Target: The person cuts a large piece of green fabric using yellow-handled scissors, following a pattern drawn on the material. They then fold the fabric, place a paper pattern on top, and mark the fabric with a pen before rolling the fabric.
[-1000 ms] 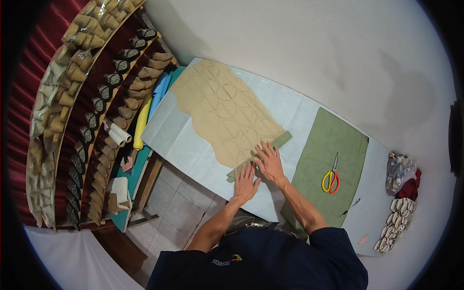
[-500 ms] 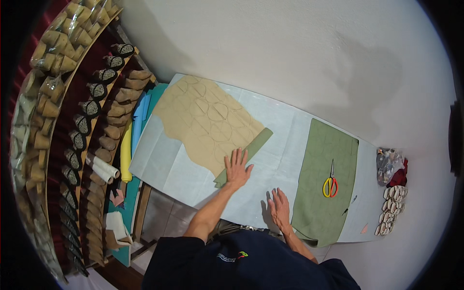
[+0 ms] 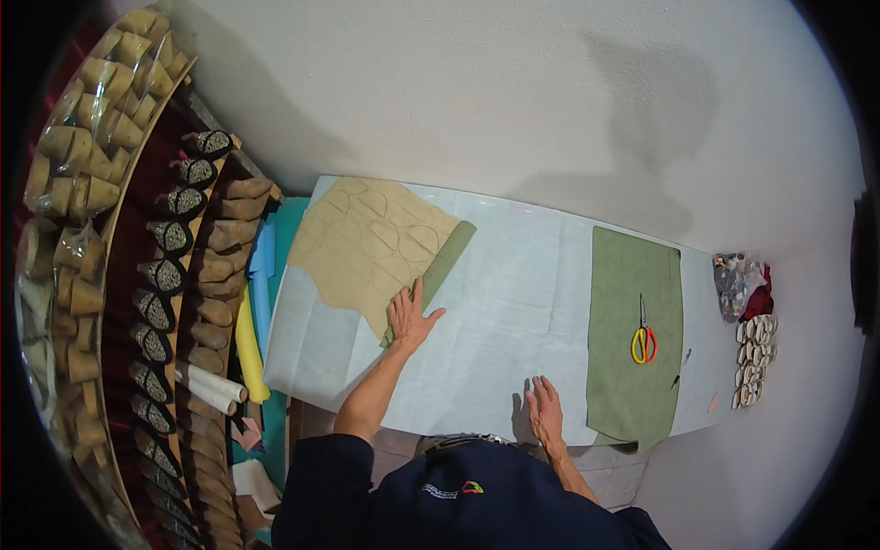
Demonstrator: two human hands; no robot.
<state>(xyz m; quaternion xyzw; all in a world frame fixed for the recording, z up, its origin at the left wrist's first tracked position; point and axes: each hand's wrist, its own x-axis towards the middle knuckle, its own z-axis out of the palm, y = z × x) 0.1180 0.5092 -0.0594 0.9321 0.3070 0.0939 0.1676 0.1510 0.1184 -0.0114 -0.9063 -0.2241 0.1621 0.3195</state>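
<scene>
Head view. The left hand [image 3: 412, 321] lies over the lower part of a green roll [image 3: 446, 260], its fingers straight and spread and its thumb held out to the right; it presses on the roll rather than gripping it. The roll is formed from the right end of a tan sheet [image 3: 332, 226], which is green on its outer side and lies at the left end of the pale-covered table [image 3: 513, 302]. Pencil-like outlines mark the part that remains flat.

Compared with one second ago, when both hands were on the roll, the right hand [image 3: 546, 412] is now apart from it, near the front edge of the table, its fingers extended and nothing visible in them; whether it touches the table cannot be told. The roll has advanced up and to the left along the sheet, so that less of the marked surface is exposed and more is wound in.

To the right, a green sheet [image 3: 623, 275] lies flat, bearing scissors [image 3: 643, 323] with yellow and red handles. Beyond it is a plastic bag [image 3: 738, 286]. At left, shoes [image 3: 166, 275] line a shelf.
</scene>
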